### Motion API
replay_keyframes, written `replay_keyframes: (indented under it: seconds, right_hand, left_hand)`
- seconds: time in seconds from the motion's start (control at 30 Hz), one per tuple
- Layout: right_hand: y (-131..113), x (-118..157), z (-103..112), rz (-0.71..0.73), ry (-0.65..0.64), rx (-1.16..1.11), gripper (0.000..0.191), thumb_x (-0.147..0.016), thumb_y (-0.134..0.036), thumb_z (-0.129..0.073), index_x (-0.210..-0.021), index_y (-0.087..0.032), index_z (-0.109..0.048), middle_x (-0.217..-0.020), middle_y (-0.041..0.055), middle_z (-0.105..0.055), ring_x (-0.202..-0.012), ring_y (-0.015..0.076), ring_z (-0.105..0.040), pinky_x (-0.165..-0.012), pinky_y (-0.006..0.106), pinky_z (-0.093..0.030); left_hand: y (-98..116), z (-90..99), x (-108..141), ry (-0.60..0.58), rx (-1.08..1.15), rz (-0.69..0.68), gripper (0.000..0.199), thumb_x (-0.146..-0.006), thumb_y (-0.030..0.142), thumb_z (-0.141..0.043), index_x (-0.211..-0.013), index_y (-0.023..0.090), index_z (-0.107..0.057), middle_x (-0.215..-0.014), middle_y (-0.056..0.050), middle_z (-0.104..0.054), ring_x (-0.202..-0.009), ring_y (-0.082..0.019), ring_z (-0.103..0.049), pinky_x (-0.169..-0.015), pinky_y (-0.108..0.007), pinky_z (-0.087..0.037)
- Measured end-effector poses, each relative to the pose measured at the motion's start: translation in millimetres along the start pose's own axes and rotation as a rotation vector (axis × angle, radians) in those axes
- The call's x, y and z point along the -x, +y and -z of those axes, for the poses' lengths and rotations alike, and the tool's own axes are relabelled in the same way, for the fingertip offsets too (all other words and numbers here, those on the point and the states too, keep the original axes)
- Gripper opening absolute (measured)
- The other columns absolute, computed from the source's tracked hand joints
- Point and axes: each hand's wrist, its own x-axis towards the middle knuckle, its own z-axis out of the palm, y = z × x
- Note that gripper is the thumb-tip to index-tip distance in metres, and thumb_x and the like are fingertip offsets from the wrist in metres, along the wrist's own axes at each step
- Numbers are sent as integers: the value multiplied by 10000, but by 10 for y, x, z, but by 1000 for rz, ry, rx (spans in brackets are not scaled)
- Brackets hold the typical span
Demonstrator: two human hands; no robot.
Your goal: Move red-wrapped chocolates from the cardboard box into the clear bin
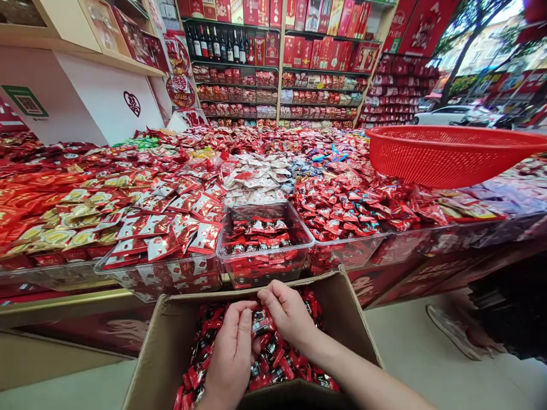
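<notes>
Both hands are over an open cardboard box (149, 353) full of small red and black wrapped candies (282, 364). My left hand (232, 347) and my right hand (287, 312) meet near the box's far wall, with one wrapped candy (261, 322) between them. The left fingers are closed on its left side, while the right thumb and fingertips pinch at its upper right. Just beyond the box stands a clear plastic bin (265, 253), partly filled with similar red and black candies (260, 242).
Bins of white-and-red packets (166, 228) and red candies (337, 208) flank the clear bin. A red plastic basket (444, 156) rests on the heaps at right. A person's shoe (453, 333) is on the floor at right. Stocked shelves (280, 68) stand behind.
</notes>
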Motion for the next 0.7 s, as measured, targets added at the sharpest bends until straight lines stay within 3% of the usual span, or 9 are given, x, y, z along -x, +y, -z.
replay_keyframes:
  seconds: [0.1,0.23,0.4,0.47,0.6,0.7]
  right_hand:
    - [-9,18,20,-31,9,-22,296,-803,-385,-411,-599,-171,-404,-520,-49,-387,-495,69,-327,-463,190,-282]
    - [1,28,30,-132,-112,-210,276,-778,-412,-451,-650,-172,-402,-513,-62,-368,-466,63,-310,-430,186,-270]
    - [4,39,57,-23,-31,-62,315,-775,-376,-474,-557,-170,-380,-494,-56,-378,-481,65,-332,-459,187,-292]
    - [1,43,87,94,30,50,290,-788,-356,-469,-573,-165,-440,-505,-44,-429,-485,68,-374,-470,188,-308]
    - [4,38,155,407,78,181,228,-812,-307,-453,-659,-164,-542,-590,6,-537,-556,94,-455,-538,216,-356]
    - [-13,34,185,419,50,150,169,-806,-261,-469,-695,-169,-557,-633,21,-555,-607,109,-474,-584,241,-383]
  left_hand:
    - [-8,-5,0,26,-61,-49,339,-779,459,-392,-982,217,-514,-463,56,-476,-381,-126,-441,-376,-222,-372]
    - [-9,10,-18,77,-135,-86,308,-791,431,-385,-1001,238,-502,-489,45,-501,-383,-137,-477,-380,-233,-383]
    - [47,24,-32,70,-22,-1,356,-766,466,-417,-1043,251,-476,-532,38,-536,-412,-145,-513,-372,-228,-387]
    - [84,47,-51,-3,174,140,400,-754,515,-406,-1038,239,-466,-533,34,-557,-436,-141,-528,-378,-212,-372]
    - [172,149,-105,-315,579,542,387,-786,495,-373,-889,163,-542,-626,-19,-620,-450,-96,-533,-402,-174,-341]
    - [245,219,-123,-411,734,584,316,-801,386,-416,-894,136,-586,-731,-60,-652,-569,-105,-571,-514,-194,-408]
